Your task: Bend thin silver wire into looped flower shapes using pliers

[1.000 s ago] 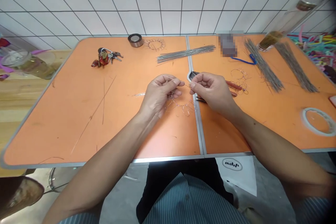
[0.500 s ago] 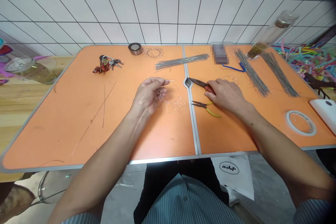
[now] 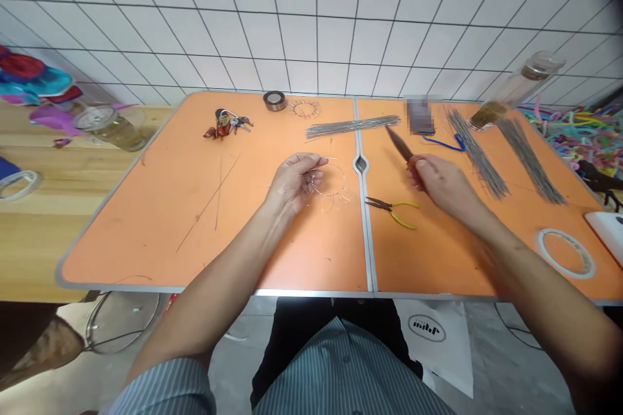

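Observation:
Between thumb and fingers, my left hand [image 3: 296, 183] pinches a thin wire ring [image 3: 332, 194] with small loops and spikes round it, above the orange table. One short straight wire end sticks out to the right from the fingertips. My right hand [image 3: 438, 180] is wrapped round the red-brown handles of long-nose pliers [image 3: 400, 142], whose dark jaws look closed and point up and left at the bundle of straight wires [image 3: 353, 125]. Smaller pliers with yellow handles [image 3: 402, 214] lie on the table below the right hand, untouched.
Keys [image 3: 233, 122], a tape roll [image 3: 275, 101] and another wire ring [image 3: 305, 108] lie at the back. Two wire bundles [image 3: 479, 155], a phone [image 3: 420, 118], a leaning glass bottle [image 3: 516, 91] and a white tape ring [image 3: 566, 253] are to the right. A metal seam [image 3: 368, 240] crosses the table.
My right hand has picked the long-nose pliers up off the table and turned them more upright. My left hand still pinches the wire ring. The whole view has shifted.

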The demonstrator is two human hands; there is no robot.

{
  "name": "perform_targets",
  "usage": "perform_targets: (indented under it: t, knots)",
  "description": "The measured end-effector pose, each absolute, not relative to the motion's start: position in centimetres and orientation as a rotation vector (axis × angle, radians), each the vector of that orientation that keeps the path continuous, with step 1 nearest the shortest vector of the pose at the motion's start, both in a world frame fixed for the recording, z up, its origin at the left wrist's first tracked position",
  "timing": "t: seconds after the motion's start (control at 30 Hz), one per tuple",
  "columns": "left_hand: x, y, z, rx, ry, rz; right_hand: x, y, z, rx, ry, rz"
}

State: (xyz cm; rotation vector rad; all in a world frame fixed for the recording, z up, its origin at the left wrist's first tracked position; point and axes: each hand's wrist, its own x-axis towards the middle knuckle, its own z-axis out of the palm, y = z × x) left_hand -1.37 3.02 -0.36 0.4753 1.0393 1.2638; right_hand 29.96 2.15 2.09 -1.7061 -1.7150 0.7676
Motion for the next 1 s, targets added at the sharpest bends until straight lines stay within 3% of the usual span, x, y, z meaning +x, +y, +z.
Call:
perform_targets:
  t: [0.1, 0.27, 1.0]
  knots:
    - [-1.6, 3.1, -0.5, 0.462, 1.011, 1.274, 29.8, 1.5, 3.6, -1.412, -1.150, 1.349]
    - [-2.0, 3.2, -0.3, 0.439, 0.995, 1.292, 27.5, -0.7, 3.3, -1.263, -0.825, 1.925]
    - [-2.4, 3.3, 0.4, 0.651, 1.039, 1.486, 22.3, 0.2, 2.9, -1.301, -1.352, 1.997]
